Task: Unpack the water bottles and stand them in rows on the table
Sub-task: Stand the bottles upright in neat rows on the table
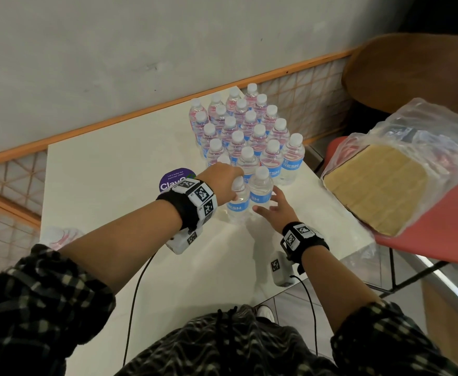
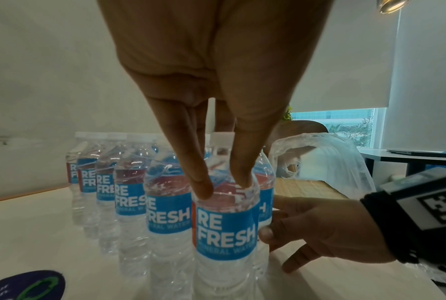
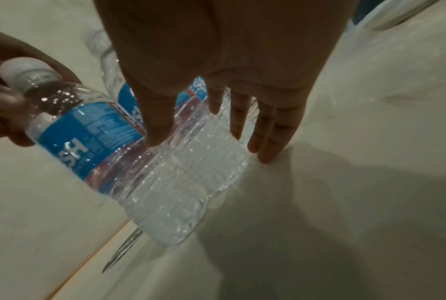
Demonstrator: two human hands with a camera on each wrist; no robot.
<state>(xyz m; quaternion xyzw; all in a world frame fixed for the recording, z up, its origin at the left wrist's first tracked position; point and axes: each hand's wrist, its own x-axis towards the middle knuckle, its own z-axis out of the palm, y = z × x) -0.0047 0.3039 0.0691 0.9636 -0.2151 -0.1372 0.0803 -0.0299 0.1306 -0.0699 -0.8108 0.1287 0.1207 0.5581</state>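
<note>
Several clear water bottles [image 1: 252,131] with blue labels stand in rows at the far right of the white table [image 1: 108,185]. My left hand [image 1: 231,183] grips the neck of the front-left bottle [image 1: 237,202] from above; its fingertips [image 2: 204,190] pinch the shoulder of that bottle [image 2: 225,229]. The bottle stands on the table beside another front bottle [image 1: 260,189]. My right hand [image 1: 269,204] is open with straight, spread fingers low beside these two bottles. In the right wrist view its thumb [image 3: 155,130] touches the held bottle [image 3: 152,172].
Crumpled clear plastic wrap [image 1: 401,137] with a cardboard tray [image 1: 377,185] lies on a red chair [image 1: 439,229] at the right. A purple round sticker [image 1: 172,179] is on the table. More plastic [image 1: 59,236] sits at the table's left edge.
</note>
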